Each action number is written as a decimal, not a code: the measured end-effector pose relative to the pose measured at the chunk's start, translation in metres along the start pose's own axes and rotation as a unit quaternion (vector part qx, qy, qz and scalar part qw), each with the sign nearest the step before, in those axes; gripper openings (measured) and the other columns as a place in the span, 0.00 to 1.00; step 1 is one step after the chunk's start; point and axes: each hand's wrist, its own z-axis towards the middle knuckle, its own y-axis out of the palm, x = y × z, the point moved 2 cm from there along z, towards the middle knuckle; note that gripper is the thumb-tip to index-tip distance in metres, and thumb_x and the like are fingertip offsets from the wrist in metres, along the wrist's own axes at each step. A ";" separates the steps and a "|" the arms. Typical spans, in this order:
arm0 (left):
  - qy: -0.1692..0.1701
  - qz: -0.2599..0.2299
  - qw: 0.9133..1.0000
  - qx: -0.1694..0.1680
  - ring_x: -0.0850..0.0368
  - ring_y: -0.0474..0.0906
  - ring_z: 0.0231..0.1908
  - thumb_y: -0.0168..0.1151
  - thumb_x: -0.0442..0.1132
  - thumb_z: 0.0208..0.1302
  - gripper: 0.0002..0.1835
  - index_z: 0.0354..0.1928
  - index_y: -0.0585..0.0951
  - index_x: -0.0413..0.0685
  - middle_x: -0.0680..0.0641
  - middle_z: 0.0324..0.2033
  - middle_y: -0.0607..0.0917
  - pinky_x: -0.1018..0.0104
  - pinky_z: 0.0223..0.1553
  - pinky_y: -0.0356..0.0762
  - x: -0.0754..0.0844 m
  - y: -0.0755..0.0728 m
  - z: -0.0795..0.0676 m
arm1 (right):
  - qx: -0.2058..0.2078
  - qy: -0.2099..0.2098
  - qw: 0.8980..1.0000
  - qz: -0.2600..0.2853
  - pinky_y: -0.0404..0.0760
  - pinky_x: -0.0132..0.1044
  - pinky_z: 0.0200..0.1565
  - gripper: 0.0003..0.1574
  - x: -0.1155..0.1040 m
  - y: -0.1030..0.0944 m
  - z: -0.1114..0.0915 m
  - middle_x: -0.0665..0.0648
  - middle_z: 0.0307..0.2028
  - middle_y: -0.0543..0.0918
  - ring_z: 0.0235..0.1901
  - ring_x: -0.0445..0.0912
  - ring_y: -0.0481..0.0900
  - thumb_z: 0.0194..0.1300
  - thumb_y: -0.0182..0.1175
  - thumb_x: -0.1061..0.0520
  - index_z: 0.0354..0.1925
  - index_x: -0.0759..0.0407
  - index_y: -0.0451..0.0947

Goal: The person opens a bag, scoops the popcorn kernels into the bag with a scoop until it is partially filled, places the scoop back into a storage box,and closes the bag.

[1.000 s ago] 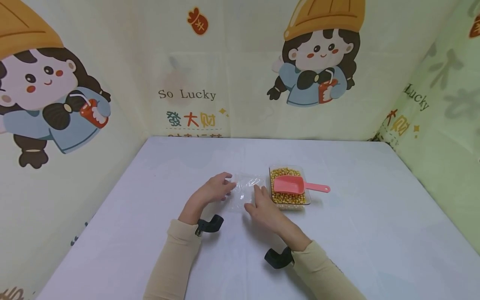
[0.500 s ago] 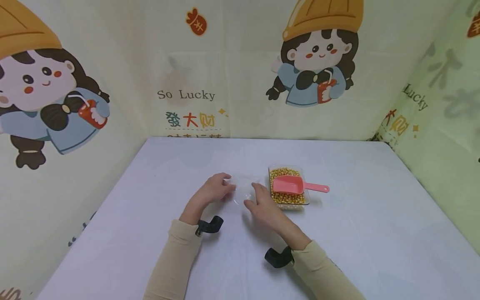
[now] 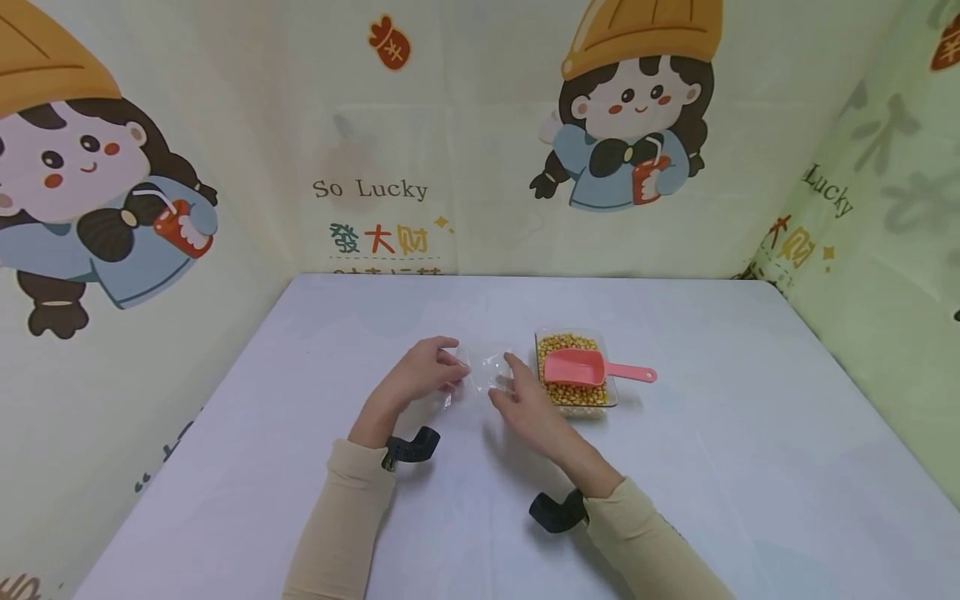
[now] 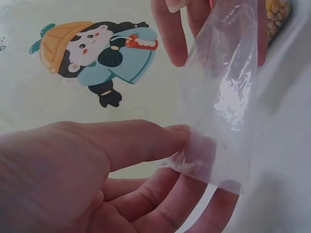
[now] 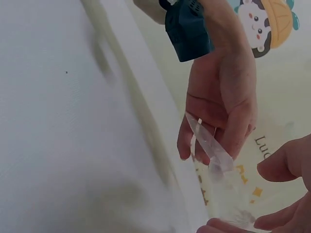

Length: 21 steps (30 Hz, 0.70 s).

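Observation:
A clear plastic bag spans the space between both hands, raised in front of the body. In the left wrist view my left hand pinches one end of the bag between thumb and fingers, the film creasing at the thumb tip. My right hand holds the other end, its thumb and index finger spread to either side of the film. From the right wrist, the right hand shows at the lower right, with the bag running from its fingers to the left hand.
Just right of the right hand stands a clear box of yellow corn kernels. A pink scoop lies across its top, handle pointing right. All rest on a white table with printed cloth walls behind and at the sides.
The bag has come up off the table and narrowed between the hands. My left hand has shifted slightly up and left with its end, while the right hand has barely moved.

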 end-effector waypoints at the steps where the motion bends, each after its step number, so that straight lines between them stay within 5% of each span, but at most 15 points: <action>1: 0.002 -0.004 1.000 0.000 0.56 0.85 0.37 0.66 0.43 0.66 0.35 0.72 0.65 0.45 0.44 0.47 0.85 0.56 0.50 0.83 0.001 0.000 -0.001 | 0.006 -0.005 1.000 0.008 0.74 0.55 0.62 0.42 -0.001 -0.001 0.000 0.62 0.75 0.58 0.70 0.59 0.68 0.73 0.54 0.53 0.77 0.60 0.49; 10: 0.029 -0.040 0.999 0.005 0.48 0.86 0.42 0.66 0.41 0.65 0.37 0.73 0.63 0.50 0.45 0.45 0.86 0.57 0.49 0.83 0.015 -0.005 -0.008 | 0.045 -0.029 0.995 0.079 0.76 0.50 0.59 0.42 -0.009 -0.016 -0.003 0.61 0.73 0.63 0.68 0.56 0.71 0.73 0.56 0.53 0.77 0.53 0.48; 21: 0.131 -0.070 0.989 0.011 0.49 0.85 0.42 0.67 0.35 0.63 0.41 0.74 0.59 0.60 0.46 0.51 0.82 0.61 0.44 0.83 0.027 -0.003 -0.011 | 0.073 -0.020 0.991 0.111 0.76 0.47 0.60 0.45 -0.005 -0.033 -0.001 0.59 0.68 0.72 0.63 0.52 0.77 0.70 0.60 0.50 0.77 0.51 0.49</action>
